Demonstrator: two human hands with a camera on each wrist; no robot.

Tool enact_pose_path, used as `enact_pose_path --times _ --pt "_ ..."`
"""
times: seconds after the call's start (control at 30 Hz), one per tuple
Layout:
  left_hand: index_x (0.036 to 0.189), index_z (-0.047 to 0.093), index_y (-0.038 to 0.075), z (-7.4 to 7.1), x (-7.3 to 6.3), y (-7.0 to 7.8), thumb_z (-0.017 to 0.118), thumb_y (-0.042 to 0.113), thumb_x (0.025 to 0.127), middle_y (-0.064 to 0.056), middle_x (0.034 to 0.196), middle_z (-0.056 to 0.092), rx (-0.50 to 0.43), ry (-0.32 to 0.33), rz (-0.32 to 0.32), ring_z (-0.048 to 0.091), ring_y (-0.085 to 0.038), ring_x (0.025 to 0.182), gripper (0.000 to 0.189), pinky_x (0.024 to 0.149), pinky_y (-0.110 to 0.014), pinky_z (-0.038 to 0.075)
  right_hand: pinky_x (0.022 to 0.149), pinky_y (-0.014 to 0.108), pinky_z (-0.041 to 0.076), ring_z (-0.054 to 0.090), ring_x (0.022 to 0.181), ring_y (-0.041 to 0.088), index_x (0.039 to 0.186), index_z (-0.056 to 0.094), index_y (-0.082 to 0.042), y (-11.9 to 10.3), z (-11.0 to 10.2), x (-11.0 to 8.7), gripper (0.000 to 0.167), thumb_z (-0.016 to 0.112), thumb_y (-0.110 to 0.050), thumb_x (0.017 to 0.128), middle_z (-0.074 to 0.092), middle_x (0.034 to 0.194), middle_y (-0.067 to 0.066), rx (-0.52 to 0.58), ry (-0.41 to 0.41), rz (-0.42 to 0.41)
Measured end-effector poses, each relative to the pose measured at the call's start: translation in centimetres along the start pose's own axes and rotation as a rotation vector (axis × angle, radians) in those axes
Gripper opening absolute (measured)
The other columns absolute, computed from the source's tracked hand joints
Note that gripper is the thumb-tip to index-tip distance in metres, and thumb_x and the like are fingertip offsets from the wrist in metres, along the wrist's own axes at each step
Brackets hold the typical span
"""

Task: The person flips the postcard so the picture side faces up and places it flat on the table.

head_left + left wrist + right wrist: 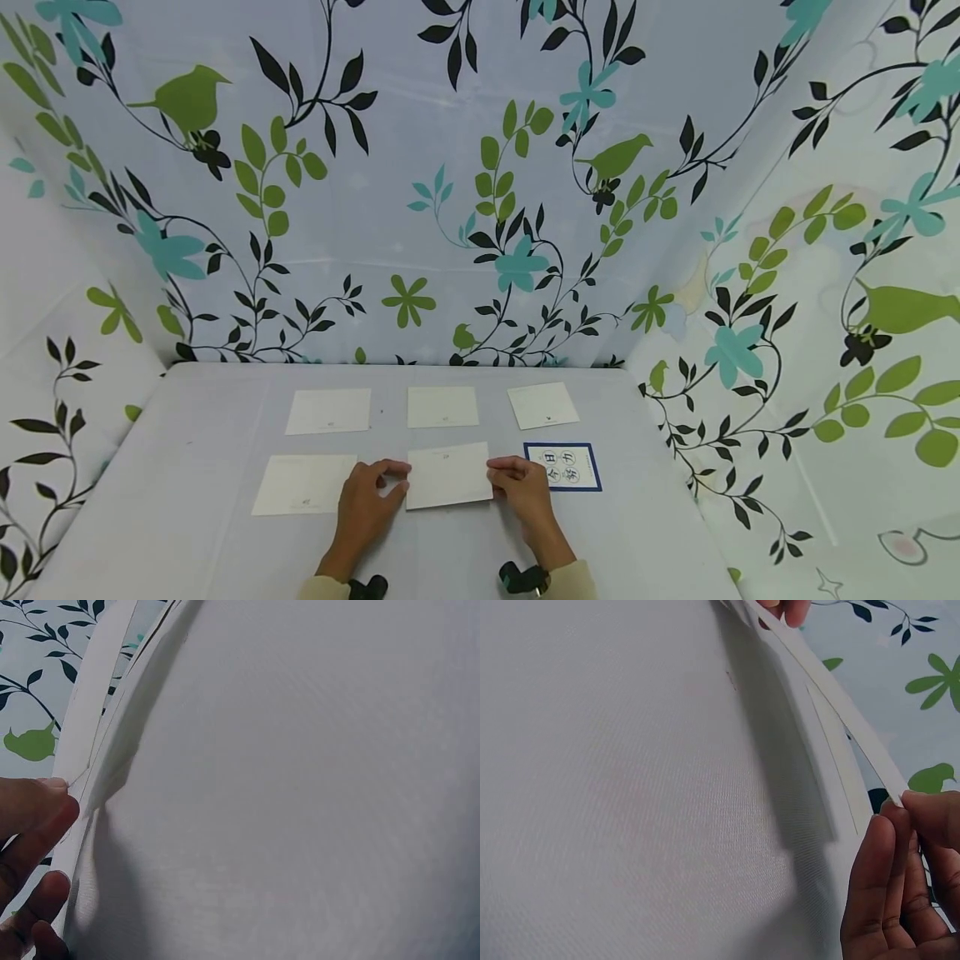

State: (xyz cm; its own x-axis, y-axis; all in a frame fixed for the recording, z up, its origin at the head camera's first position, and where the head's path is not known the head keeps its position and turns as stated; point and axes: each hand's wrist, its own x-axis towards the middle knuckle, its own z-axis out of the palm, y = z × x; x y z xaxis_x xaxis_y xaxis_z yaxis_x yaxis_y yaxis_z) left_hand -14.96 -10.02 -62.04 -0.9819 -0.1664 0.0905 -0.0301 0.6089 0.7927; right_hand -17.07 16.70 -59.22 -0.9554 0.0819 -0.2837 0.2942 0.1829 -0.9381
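Note:
Both hands hold one white card (450, 477) in the middle of the front row, its near edge raised off the table. At its left edge, the left hand (367, 504) pinches it between thumb and fingers. The right hand (527, 496) grips the opposite edge. The right wrist view shows the card (840, 709) edge-on above the table, thumb and fingertips closed on its corner. Just right of that hand lies a blue-bordered card (595, 467) with circled characters, partly covered by the fingers. Left of the left hand lies another white card (296, 485).
Behind lies a row of white cards: a left one (328, 411), a middle one (442, 407) and a slightly turned right one (543, 405). The table (202, 517) has a white cover. A leaf-and-bird patterned curtain (375, 208) hangs at the back and sides.

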Motion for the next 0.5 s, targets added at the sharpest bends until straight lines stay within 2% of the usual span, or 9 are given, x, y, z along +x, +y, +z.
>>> enact_pose_path --times 0.13,0.27,0.5 --pt "0.103 0.083 0.024 -0.2 -0.1 0.2 0.084 0.012 0.088 0.008 0.096 0.078 0.006 0.018 -0.002 0.054 -0.011 0.088 0.019 0.080 -0.031 0.044 0.080 0.029 0.060 0.072 0.090 0.015 0.111 0.078 -0.008 0.0 -0.1 0.1 0.015 0.077 -0.013 0.096 0.079 0.103 0.005 -0.001 -0.013 0.007" --pt "0.100 0.084 0.023 -0.6 -0.2 0.4 0.084 0.009 0.087 0.009 0.092 0.079 0.015 0.053 0.023 0.054 -0.011 0.086 0.019 0.079 -0.032 0.044 0.081 0.029 0.061 0.073 0.090 0.015 0.113 0.079 -0.009 -0.1 -0.5 0.1 0.016 0.077 -0.015 0.098 0.079 0.106 0.006 -0.016 -0.051 -0.009" --pt "0.098 0.084 0.022 -1.3 -0.2 0.8 0.086 0.008 0.086 0.009 0.091 0.080 0.008 0.076 0.058 0.054 -0.011 0.085 0.019 0.077 -0.031 0.043 0.083 0.027 0.062 0.075 0.094 0.016 0.114 0.079 -0.007 -0.1 -1.5 0.3 0.017 0.074 -0.010 0.099 0.079 0.113 0.009 -0.034 -0.135 -0.078"
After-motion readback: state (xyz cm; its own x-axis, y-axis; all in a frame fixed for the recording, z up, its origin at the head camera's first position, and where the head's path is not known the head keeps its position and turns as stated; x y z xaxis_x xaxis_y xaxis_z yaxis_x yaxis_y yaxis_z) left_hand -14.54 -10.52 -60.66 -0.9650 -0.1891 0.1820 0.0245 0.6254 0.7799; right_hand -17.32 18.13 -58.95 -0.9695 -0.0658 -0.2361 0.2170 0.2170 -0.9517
